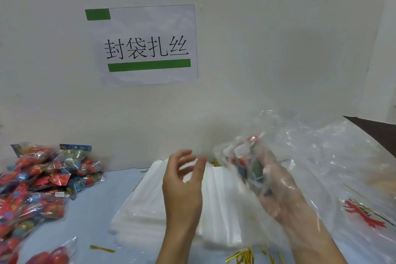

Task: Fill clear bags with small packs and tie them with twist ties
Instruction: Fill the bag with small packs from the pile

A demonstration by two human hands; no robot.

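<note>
The right hand is inside a clear bag, its grip curled round a bunch of small packs raised above the stack of white bags. The left hand hovers over that stack, fingers loosely spread and holding nothing. Left of the stack, a heap of red and blue packs lies on the blue table. Gold twist ties lie just in front of the stack. On the wall behind it hangs a paper sign.

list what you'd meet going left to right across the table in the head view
pile of filled bags → loose twist tie → left hand → right hand holding packs inside a clear bag → red-printed bag
</note>
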